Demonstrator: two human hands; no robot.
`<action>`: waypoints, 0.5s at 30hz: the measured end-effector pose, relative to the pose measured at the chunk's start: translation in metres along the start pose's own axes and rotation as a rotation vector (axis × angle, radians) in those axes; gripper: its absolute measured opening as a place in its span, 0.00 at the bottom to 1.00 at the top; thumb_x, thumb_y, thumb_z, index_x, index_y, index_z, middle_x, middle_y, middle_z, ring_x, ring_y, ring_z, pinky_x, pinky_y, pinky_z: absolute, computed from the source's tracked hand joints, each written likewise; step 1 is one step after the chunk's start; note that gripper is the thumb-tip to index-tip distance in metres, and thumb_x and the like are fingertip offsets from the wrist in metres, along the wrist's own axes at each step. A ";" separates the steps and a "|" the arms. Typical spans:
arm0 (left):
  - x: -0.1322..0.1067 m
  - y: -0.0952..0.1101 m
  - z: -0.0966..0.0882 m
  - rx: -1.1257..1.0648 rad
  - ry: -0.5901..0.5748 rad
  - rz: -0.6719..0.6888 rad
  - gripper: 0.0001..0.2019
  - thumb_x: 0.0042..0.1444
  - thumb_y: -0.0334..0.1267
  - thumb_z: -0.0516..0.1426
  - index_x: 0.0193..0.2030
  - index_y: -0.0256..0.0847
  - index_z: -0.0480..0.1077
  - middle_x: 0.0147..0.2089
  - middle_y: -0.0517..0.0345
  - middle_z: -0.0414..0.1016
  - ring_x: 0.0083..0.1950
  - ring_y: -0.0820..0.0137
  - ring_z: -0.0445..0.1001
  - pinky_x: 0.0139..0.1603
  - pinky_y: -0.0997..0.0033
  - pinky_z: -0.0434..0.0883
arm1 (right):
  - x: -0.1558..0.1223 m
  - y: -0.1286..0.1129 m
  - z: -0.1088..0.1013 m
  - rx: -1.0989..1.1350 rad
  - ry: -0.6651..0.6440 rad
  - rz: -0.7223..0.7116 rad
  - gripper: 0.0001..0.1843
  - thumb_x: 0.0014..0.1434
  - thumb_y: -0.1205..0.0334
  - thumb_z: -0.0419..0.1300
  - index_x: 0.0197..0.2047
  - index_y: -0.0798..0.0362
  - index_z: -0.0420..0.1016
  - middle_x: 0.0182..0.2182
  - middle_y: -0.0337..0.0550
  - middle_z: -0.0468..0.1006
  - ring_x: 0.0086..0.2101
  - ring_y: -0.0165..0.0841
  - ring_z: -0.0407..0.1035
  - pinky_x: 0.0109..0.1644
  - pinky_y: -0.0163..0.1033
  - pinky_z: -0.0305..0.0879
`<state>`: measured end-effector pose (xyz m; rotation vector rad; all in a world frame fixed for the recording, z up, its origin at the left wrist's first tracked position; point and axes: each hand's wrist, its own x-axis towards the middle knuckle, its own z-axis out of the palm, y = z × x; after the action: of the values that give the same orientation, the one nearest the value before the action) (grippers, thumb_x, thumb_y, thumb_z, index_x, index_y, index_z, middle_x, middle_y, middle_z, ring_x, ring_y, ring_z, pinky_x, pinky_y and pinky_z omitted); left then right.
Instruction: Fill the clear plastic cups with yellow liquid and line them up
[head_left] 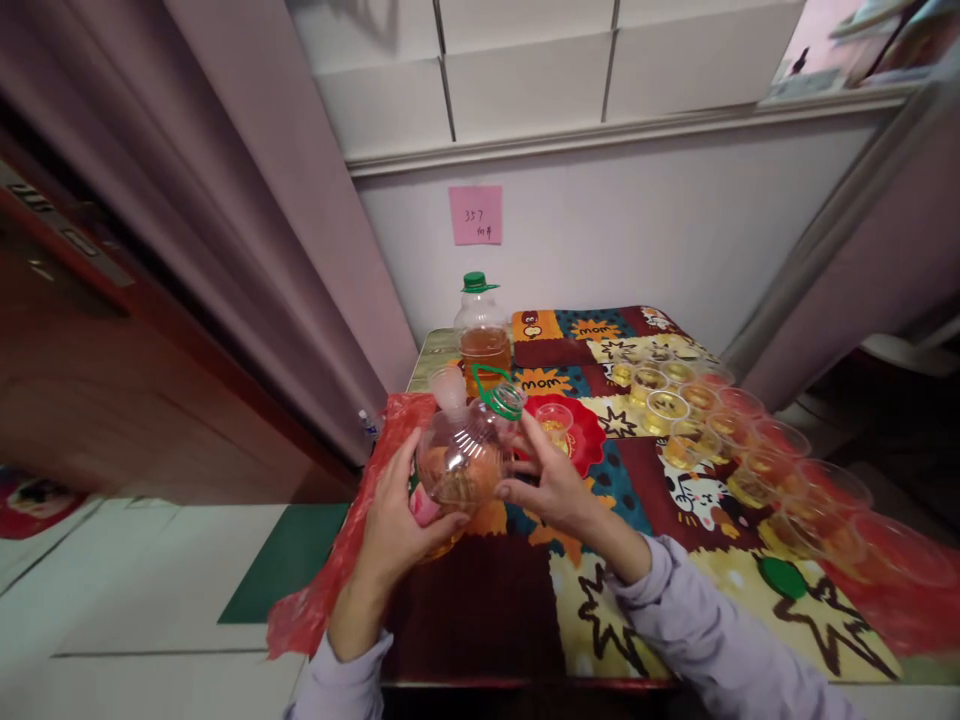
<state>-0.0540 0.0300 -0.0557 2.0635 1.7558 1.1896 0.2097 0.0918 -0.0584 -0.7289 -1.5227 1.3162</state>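
Between my hands is a large clear plastic jug (461, 465), tilted with its uncapped mouth away from me and to the right. A green carry handle circles its neck, and some amber liquid shows low in it. My left hand (397, 515) wraps the jug's near left side, over a pink label. My right hand (551, 480) grips its right side below the neck. Just beyond the mouth, a clear plastic cup (555, 425) with a little yellow liquid sits on a red scalloped plate (592, 440). A loose green cap (781, 576) lies at the right front.
Several clear cups (667, 408) of yellow liquid stand in rows on the table's right side. At the back is a capped jug (484, 345) of amber liquid, near a stack of translucent cups (448, 388). Red plastic film (330, 570) hangs over the left edge.
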 end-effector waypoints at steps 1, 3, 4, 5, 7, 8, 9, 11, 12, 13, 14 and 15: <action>-0.001 -0.002 0.000 -0.001 0.022 0.002 0.59 0.52 0.66 0.72 0.83 0.45 0.55 0.82 0.33 0.64 0.80 0.39 0.65 0.78 0.34 0.64 | 0.004 0.002 -0.013 -0.028 0.013 -0.016 0.57 0.59 0.35 0.75 0.82 0.40 0.56 0.74 0.57 0.70 0.70 0.54 0.71 0.65 0.62 0.79; -0.004 -0.006 0.001 -0.010 0.054 0.004 0.57 0.54 0.64 0.72 0.83 0.44 0.55 0.81 0.34 0.64 0.80 0.40 0.67 0.77 0.36 0.66 | 0.013 0.005 -0.046 -0.189 0.124 -0.043 0.47 0.64 0.35 0.71 0.79 0.42 0.63 0.72 0.57 0.74 0.66 0.52 0.75 0.69 0.62 0.75; -0.005 -0.006 0.001 -0.011 0.061 0.005 0.57 0.54 0.63 0.72 0.83 0.44 0.55 0.81 0.34 0.65 0.80 0.40 0.67 0.77 0.37 0.67 | 0.019 0.007 -0.063 -0.323 0.192 -0.047 0.42 0.67 0.36 0.69 0.76 0.44 0.68 0.70 0.57 0.76 0.65 0.52 0.76 0.69 0.63 0.74; -0.006 -0.006 0.001 -0.010 0.063 0.005 0.57 0.53 0.62 0.73 0.83 0.44 0.55 0.81 0.35 0.65 0.80 0.40 0.67 0.77 0.37 0.67 | 0.026 0.008 -0.080 -0.491 0.243 -0.052 0.38 0.67 0.38 0.69 0.73 0.46 0.72 0.67 0.58 0.79 0.64 0.53 0.77 0.70 0.64 0.73; -0.007 -0.003 0.004 -0.007 0.061 0.005 0.57 0.50 0.61 0.75 0.82 0.45 0.58 0.81 0.36 0.66 0.79 0.39 0.67 0.78 0.36 0.65 | 0.039 0.008 -0.105 -0.833 0.228 -0.013 0.36 0.65 0.41 0.71 0.70 0.50 0.76 0.65 0.62 0.81 0.63 0.57 0.77 0.69 0.65 0.72; -0.006 -0.001 0.005 -0.009 0.066 0.002 0.58 0.48 0.60 0.76 0.81 0.45 0.60 0.80 0.36 0.67 0.79 0.38 0.67 0.78 0.36 0.64 | 0.046 0.007 -0.112 -0.993 0.167 0.025 0.37 0.64 0.42 0.72 0.69 0.52 0.76 0.65 0.63 0.80 0.63 0.58 0.76 0.69 0.64 0.71; -0.005 0.001 0.007 -0.017 0.073 -0.003 0.58 0.46 0.60 0.76 0.80 0.46 0.61 0.79 0.37 0.68 0.79 0.37 0.67 0.78 0.35 0.63 | 0.051 0.006 -0.116 -1.129 0.087 0.073 0.39 0.63 0.43 0.73 0.70 0.53 0.74 0.66 0.65 0.79 0.64 0.58 0.76 0.69 0.63 0.71; -0.004 0.004 0.011 -0.041 0.088 -0.014 0.58 0.43 0.59 0.78 0.79 0.47 0.64 0.78 0.37 0.70 0.78 0.35 0.68 0.79 0.33 0.62 | 0.060 0.004 -0.114 -1.308 -0.062 0.163 0.43 0.63 0.41 0.74 0.72 0.55 0.72 0.68 0.67 0.77 0.64 0.58 0.75 0.68 0.59 0.72; -0.003 0.005 0.012 -0.050 0.094 -0.019 0.58 0.42 0.58 0.78 0.79 0.47 0.65 0.78 0.37 0.70 0.78 0.35 0.68 0.79 0.33 0.62 | 0.063 0.003 -0.110 -1.356 -0.107 0.195 0.44 0.63 0.40 0.74 0.72 0.56 0.71 0.68 0.67 0.77 0.64 0.57 0.76 0.66 0.57 0.72; -0.003 0.005 0.013 -0.053 0.098 -0.020 0.58 0.42 0.58 0.78 0.79 0.47 0.65 0.78 0.37 0.70 0.78 0.34 0.68 0.78 0.33 0.62 | 0.065 0.002 -0.104 -1.383 -0.132 0.220 0.43 0.63 0.39 0.73 0.72 0.56 0.71 0.66 0.66 0.78 0.62 0.56 0.77 0.64 0.55 0.73; -0.003 0.005 0.014 -0.051 0.100 -0.017 0.58 0.42 0.57 0.78 0.79 0.47 0.65 0.78 0.37 0.70 0.78 0.34 0.68 0.78 0.32 0.62 | 0.067 0.001 -0.099 -1.393 -0.141 0.237 0.42 0.63 0.39 0.73 0.70 0.55 0.72 0.64 0.65 0.80 0.60 0.56 0.79 0.62 0.54 0.73; -0.004 0.004 0.014 -0.045 0.104 -0.011 0.58 0.42 0.57 0.78 0.79 0.47 0.64 0.78 0.37 0.70 0.78 0.34 0.68 0.78 0.32 0.62 | 0.068 0.000 -0.094 -1.398 -0.145 0.249 0.39 0.64 0.40 0.73 0.68 0.55 0.74 0.61 0.64 0.82 0.58 0.55 0.80 0.60 0.52 0.73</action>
<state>-0.0417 0.0301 -0.0642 1.9981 1.7655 1.3434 0.2718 0.1888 -0.0437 -1.7131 -2.4558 0.2481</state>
